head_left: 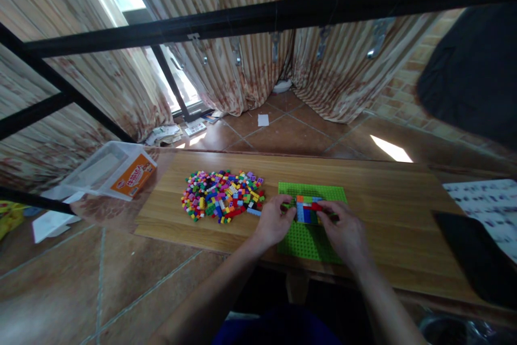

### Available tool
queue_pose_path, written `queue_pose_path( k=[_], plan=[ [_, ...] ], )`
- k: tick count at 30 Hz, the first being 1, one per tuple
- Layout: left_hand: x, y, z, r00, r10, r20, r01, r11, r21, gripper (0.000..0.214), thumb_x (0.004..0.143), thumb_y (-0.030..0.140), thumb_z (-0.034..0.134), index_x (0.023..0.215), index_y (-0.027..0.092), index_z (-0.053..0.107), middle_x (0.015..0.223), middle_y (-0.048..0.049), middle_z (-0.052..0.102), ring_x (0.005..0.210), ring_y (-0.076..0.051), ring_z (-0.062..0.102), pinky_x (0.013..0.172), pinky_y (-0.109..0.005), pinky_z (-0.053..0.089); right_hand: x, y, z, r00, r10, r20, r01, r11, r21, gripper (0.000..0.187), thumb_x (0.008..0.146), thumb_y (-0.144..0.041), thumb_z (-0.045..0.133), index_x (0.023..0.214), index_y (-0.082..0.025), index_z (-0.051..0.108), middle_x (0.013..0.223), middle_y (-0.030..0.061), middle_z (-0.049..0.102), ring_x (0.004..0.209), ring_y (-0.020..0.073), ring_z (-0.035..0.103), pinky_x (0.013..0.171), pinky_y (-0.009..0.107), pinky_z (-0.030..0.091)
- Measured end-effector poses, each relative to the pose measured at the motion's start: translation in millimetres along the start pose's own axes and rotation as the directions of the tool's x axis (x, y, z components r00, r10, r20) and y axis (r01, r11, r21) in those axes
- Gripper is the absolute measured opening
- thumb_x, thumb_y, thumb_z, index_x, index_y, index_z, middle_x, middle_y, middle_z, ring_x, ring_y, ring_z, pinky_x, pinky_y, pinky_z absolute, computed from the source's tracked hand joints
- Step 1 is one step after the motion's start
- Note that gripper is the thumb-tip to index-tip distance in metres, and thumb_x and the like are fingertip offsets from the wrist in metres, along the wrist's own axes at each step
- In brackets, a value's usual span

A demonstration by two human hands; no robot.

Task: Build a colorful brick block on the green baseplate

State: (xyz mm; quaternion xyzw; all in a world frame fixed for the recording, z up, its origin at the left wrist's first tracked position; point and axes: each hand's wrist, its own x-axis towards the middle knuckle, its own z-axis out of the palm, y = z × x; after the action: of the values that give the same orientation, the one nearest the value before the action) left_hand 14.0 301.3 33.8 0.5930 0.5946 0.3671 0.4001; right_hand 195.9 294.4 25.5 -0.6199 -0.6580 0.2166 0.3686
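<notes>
A green studded baseplate point(311, 245) lies on the wooden table. On its upper half sits a block of bricks point(305, 215) in blue, light blue, orange, red and green. My left hand point(276, 220) is at the block's left side, its thumb and fingers curled together over the plate; whatever lies between them is too small to make out. From the right, my right hand point(342, 225) reaches over the block with its fingertips pinched at a red brick point(316, 206) on the block's upper right. The fingers partly cover the block's right edge.
A loose pile of many-coloured bricks point(222, 194) lies left of the baseplate. Farther left stands a clear plastic box point(109, 173) with an orange label. At the right are a black flat object point(468, 253) and a printed sheet point(484, 210). A black metal bar point(258, 22) crosses above the table.
</notes>
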Motion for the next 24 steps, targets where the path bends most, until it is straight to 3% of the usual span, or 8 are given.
queue_pose_path(
  k=[18, 24],
  plan=[
    [2, 2, 2.3, 1.0, 0.024, -0.002, -0.024, 1.0, 0.008, 0.021, 0.082, 0.015, 0.06, 0.102, 0.016, 0.067, 0.101, -0.0062, 0.072, 0.088, -0.017, 0.067, 0.086, -0.032, 0.054, 5, -20, 15, 0.966, -0.255, 0.048, 0.259, 0.958, -0.126, 0.021, 0.09, -0.033, 0.051, 0.096, -0.025, 0.069, 0.1, 0.007, 0.07, 0.095, 0.0248, 0.061, 0.087, 0.044, 0.048],
    [2, 2, 4.8, 1.0, 0.024, 0.01, -0.024, 1.0, -0.008, 0.022, 0.083, 0.016, 0.059, 0.103, 0.016, 0.068, 0.101, -0.006, 0.072, 0.089, -0.017, 0.067, 0.085, -0.031, 0.055, 3, -16, 15, 0.972, -0.232, -0.034, 0.228, 0.969, -0.094, 0.023, 0.09, -0.038, 0.053, 0.095, -0.023, 0.07, 0.098, 0.0082, 0.07, 0.095, 0.0247, 0.061, 0.086, 0.042, 0.048]
  ],
)
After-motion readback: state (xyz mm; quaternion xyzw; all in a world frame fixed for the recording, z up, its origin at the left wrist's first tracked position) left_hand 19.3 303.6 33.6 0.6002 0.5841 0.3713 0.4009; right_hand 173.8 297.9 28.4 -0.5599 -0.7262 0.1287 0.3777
